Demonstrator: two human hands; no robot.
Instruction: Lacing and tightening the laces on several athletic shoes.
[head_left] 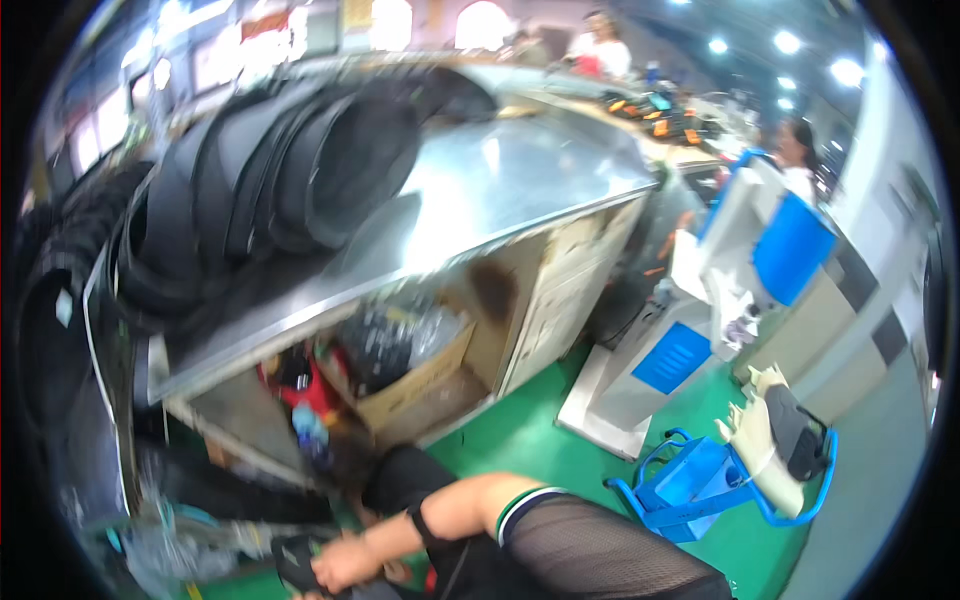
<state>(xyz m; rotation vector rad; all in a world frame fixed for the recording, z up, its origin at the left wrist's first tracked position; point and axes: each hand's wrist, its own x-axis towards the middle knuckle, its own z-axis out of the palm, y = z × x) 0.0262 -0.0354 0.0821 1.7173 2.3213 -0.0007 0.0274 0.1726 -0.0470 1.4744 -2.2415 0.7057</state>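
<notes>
My right hand (342, 565) reaches across the lower edge, its fingers closed on a small black object (296, 562) whose kind I cannot make out. A dark band (425, 527) circles that wrist, and a black mesh sleeve (610, 550) covers the upper arm. Just under the forearm shows a patch of skin (398, 572) that may be my left hand; its fingers are hidden. Close by lies a heap of clear plastic bags (170, 550), left of the right hand. The picture is blurred here.
Curled black sheets (270, 170) lie on a metal-topped bench (520, 165). Its open cupboard holds a cardboard box (420, 385) with plastic-wrapped things. To the right stand a grey-and-blue machine (645, 375) and a blue-framed cart (695, 490). People (797, 160) are farther off. The floor is green.
</notes>
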